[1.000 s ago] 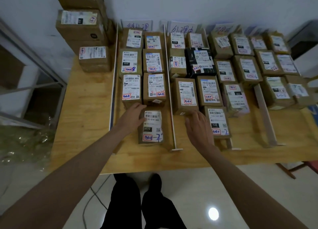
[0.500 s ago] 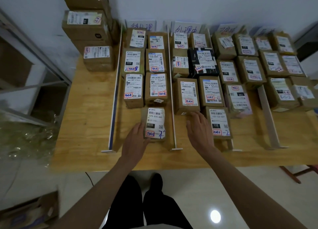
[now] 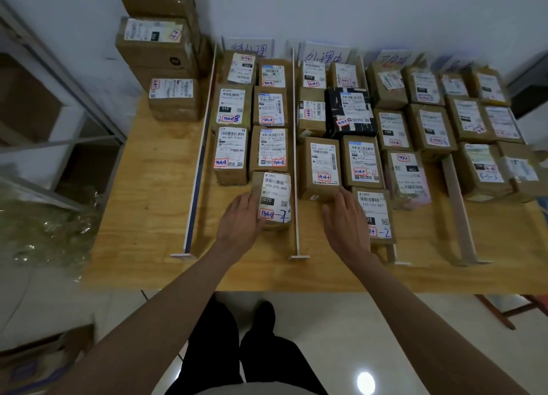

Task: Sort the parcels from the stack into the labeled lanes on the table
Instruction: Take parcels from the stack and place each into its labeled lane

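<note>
Brown parcels with white labels fill the lanes on the wooden table [image 3: 154, 205]. The parcel marked 070 [image 3: 274, 199] lies at the front of the leftmost lane, right behind the row ahead of it. My left hand [image 3: 240, 221] presses against its front-left corner with the fingers along its left side. My right hand [image 3: 345, 221] lies flat and spread in the second lane, its fingertips at the front of a brown parcel [image 3: 321, 166] and beside the parcel marked 122 [image 3: 375, 213]. The stack of parcels [image 3: 157, 47] stands at the back left.
White divider strips [image 3: 197, 157] [image 3: 294, 157] [image 3: 458, 207] separate the lanes, with handwritten lane signs [image 3: 249, 49] [image 3: 324, 57] against the wall. A metal shelf frame [image 3: 59, 104] stands left of the table. My legs [image 3: 246, 344] are at the front edge.
My left hand moved from beside the 070 parcel to its front-left corner, and the parcel slid back against the row. My right hand stayed nearly still.
</note>
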Demonstrator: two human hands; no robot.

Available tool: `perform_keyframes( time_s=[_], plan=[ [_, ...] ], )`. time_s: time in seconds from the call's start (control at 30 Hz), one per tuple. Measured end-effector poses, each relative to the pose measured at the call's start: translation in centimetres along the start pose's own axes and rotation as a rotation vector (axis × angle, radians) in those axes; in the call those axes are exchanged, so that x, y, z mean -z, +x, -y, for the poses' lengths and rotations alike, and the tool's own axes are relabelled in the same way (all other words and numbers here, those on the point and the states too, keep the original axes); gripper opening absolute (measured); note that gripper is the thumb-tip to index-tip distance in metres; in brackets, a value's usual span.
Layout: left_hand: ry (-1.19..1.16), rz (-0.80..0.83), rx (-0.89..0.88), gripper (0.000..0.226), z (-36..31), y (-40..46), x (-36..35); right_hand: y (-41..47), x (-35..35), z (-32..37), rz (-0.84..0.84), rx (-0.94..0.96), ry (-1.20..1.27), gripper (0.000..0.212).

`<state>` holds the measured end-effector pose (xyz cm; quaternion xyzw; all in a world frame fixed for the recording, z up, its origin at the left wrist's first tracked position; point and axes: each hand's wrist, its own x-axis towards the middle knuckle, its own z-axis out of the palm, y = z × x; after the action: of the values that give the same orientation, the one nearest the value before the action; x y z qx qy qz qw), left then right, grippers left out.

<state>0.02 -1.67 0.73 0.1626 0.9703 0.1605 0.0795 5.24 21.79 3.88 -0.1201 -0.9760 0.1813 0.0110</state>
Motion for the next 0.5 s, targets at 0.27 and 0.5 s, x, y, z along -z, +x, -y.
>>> perform_keyframes(
  time_s=[0.27, 0.5],
  plan=[
    [0.152, -0.166, 0.034, 0.054, 4.7, 0.4, 7.9, 4.5, 2.1, 6.4, -0.027, 0.157, -0.053, 0.049],
    [0.219, -0.242, 0.263, 0.061, 13.1, 1.0, 15.3, 9.0, 2.6, 15.1, -0.045, 0.310, -0.038, 0.050]
  ],
)
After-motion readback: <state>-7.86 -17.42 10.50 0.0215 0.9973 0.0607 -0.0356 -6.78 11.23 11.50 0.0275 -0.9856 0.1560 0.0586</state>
